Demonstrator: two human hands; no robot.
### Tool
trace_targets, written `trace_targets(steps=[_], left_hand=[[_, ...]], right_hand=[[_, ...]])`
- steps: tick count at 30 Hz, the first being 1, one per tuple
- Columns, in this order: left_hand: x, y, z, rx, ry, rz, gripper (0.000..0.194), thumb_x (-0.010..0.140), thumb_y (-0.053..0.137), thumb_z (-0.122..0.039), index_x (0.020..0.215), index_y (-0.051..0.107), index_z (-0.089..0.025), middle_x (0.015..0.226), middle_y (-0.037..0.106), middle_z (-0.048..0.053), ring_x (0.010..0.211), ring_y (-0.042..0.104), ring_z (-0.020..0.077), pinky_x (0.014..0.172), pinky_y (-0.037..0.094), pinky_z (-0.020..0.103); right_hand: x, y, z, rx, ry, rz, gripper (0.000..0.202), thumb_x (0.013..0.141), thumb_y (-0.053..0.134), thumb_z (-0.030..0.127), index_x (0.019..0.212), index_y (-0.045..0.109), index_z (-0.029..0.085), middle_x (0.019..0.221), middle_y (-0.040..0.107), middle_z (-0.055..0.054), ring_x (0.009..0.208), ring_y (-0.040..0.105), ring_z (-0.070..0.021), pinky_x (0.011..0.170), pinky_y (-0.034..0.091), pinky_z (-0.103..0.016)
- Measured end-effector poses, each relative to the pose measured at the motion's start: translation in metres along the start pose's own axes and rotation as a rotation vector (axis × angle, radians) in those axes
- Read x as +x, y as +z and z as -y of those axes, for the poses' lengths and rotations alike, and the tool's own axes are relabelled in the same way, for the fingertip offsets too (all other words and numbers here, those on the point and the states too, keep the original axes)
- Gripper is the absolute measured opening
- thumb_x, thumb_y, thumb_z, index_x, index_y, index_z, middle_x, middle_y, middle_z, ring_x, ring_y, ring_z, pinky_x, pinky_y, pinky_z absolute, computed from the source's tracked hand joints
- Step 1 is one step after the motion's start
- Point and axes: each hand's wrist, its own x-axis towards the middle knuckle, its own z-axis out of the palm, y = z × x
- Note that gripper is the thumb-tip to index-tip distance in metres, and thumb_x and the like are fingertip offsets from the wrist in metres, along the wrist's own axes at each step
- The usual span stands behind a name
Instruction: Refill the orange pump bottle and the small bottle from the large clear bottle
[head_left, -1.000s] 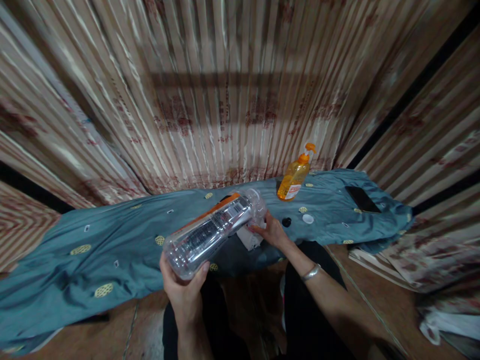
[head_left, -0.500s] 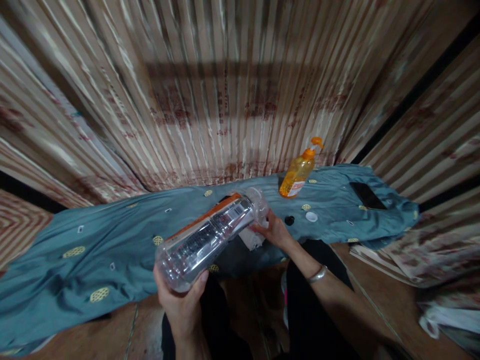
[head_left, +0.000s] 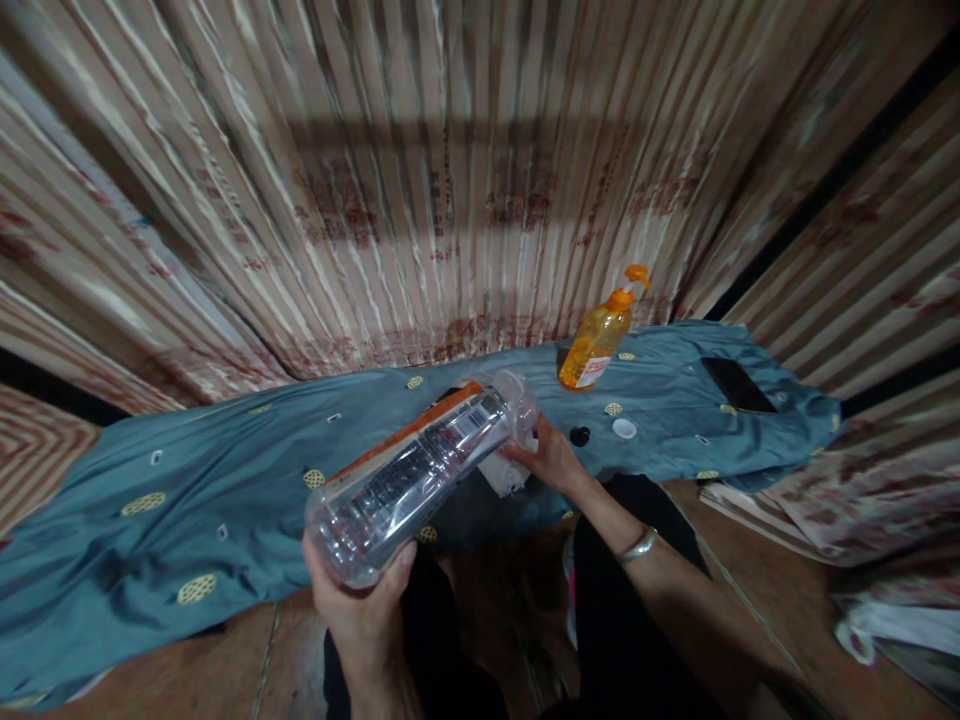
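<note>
A large clear plastic bottle (head_left: 420,475) with an orange-edged printed label lies tilted between my hands. Its lower left end rests in my left hand (head_left: 360,605), whose fingers wrap around it with the thumb along the near side. My right hand (head_left: 551,455) grips the other end, its fingers partly hidden behind the clear plastic. Beneath that end a whitish crumpled piece (head_left: 504,472) shows, perhaps tissue or cloth; whether my right hand touches it I cannot tell. Just right of my right hand lie a small black cap (head_left: 580,436) and a white round lid (head_left: 624,428).
A blue-green cloth with yellow pineapple prints (head_left: 247,450) covers the narrow surface. An orange pump bottle (head_left: 598,343) stands toward the back, and a black phone (head_left: 739,385) lies at the right. Striped curtains (head_left: 465,200) hang close behind. My dark-clothed knees are below the front edge.
Both hands keep their hold on the clear bottle, which has barely moved. The view has shifted very slightly.
</note>
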Motion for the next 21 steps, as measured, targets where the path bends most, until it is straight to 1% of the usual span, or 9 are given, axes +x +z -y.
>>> trace_targets(steps=[4, 9, 14, 21], left_hand=[[-0.0004, 0.0010, -0.0024, -0.011, -0.022, -0.010, 0.090, 0.051, 0.102, -0.044, 0.130, 0.062, -0.022, 0.113, 0.066, 0.006, 0.108, 0.068, 0.0275, 0.113, 0.048, 0.050], [-0.0001, 0.0021, -0.0055, -0.019, -0.027, -0.017, 0.092, 0.048, 0.103, -0.044, 0.128, 0.063, -0.022, 0.111, 0.065, 0.006, 0.106, 0.068, 0.0276, 0.115, 0.046, 0.054], [0.0003, -0.0022, 0.0001, 0.007, -0.036, -0.025, 0.094, 0.047, 0.103, -0.045, 0.129, 0.063, -0.022, 0.114, 0.066, 0.006, 0.105, 0.068, 0.0275, 0.115, 0.046, 0.056], [-0.0009, -0.0046, 0.0040, 0.028, -0.021, -0.016, 0.095, 0.052, 0.101, -0.048, 0.135, 0.063, -0.022, 0.121, 0.066, 0.008, 0.109, 0.068, 0.0278, 0.115, 0.048, 0.053]], right_hand=[[0.0006, 0.0000, -0.0017, -0.026, -0.009, -0.005, 0.056, 0.077, 0.084, 0.031, 0.127, 0.060, 0.023, 0.109, 0.081, -0.009, 0.102, 0.079, -0.0354, 0.091, 0.063, -0.050], [0.0006, -0.0003, -0.0014, -0.049, 0.006, 0.001, 0.054, 0.078, 0.083, 0.031, 0.126, 0.060, 0.022, 0.110, 0.081, -0.011, 0.101, 0.078, -0.0353, 0.090, 0.062, -0.050], [0.0000, 0.0003, -0.0008, -0.049, -0.009, -0.004, 0.051, 0.078, 0.081, 0.028, 0.125, 0.061, 0.023, 0.107, 0.081, -0.009, 0.097, 0.079, -0.0345, 0.088, 0.063, -0.049], [0.0013, -0.0001, -0.0034, -0.053, -0.012, 0.000, 0.055, 0.077, 0.083, 0.032, 0.127, 0.061, 0.023, 0.107, 0.081, -0.010, 0.099, 0.079, -0.0357, 0.090, 0.063, -0.050]])
